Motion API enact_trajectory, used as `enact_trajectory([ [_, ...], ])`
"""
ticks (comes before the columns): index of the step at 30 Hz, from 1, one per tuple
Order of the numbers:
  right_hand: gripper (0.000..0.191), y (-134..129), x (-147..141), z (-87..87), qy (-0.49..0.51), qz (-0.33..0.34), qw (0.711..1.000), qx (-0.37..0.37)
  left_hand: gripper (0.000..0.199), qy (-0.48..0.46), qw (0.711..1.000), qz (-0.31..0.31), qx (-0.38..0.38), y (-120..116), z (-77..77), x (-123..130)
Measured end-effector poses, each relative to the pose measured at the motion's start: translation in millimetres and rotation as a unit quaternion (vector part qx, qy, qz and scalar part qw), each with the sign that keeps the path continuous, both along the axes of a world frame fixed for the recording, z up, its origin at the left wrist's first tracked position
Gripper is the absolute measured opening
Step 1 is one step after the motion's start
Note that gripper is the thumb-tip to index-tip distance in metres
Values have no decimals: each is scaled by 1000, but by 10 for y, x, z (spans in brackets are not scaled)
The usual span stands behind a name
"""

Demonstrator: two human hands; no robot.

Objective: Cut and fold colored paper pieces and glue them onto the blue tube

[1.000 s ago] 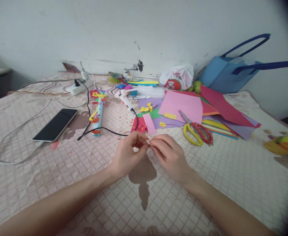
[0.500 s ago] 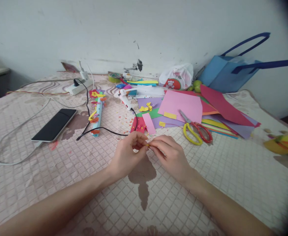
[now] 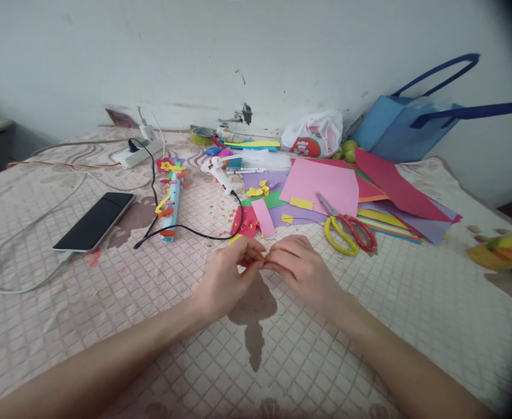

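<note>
At the left of the frame, a dark phone (image 3: 94, 222) with white cable. Next, left of the centre, a light-blue strip (image 3: 174, 201) carrying small colourful pieces, then a white glue gun (image 3: 218, 174) in the upper middle. At the centre of the frame, left hand (image 3: 224, 278) with thumb and fingers pressed together, pinching a tiny piece (image 3: 263, 262), mostly hidden, its shape impossible to tell. Just beside it, right hand (image 3: 307, 269), pinching the same piece with fingertips closed. Further right, scissors (image 3: 345, 231) with spread handles; at upper right, blue bag (image 3: 406, 131).
</note>
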State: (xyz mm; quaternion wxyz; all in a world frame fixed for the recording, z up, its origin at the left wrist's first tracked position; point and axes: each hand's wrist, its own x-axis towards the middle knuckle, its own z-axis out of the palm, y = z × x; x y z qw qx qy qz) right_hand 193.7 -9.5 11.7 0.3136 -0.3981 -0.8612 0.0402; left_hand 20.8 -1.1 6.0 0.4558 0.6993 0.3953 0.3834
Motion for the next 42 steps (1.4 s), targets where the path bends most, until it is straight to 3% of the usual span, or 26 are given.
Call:
enact_trajectory([
  [6, 24, 2, 12, 1, -46, 12, 999, 6, 19, -35, 998, -18, -53, 24, -35, 4],
  [12, 22, -10, -9, 0, -122, -2, 992, 38, 21, -96, 986, -34, -131, 57, -42, 2],
  [18, 19, 25, 26, -45, -171, -4, 985, 31, 25, -57, 987, -50, -142, 71, -19, -11],
  [23, 20, 57, 24, -55, -100, 14, 993, -68, 22, -42, 990, -47, -125, 129, -1, -41],
  [29, 22, 43, -10, -11, 96, 20, 973, -208, 21, -85, 981, -26, -173, 179, 22, -51],
  [34, 14, 18, -24, -24, 209, -55, 952, -216, 20, -110, 975, 0, -194, 171, 70, -44],
  [42, 7, -13, -105, -56, 258, -48, 934, -243, 22, -131, 973, -1, -188, 199, 1, -46],
])
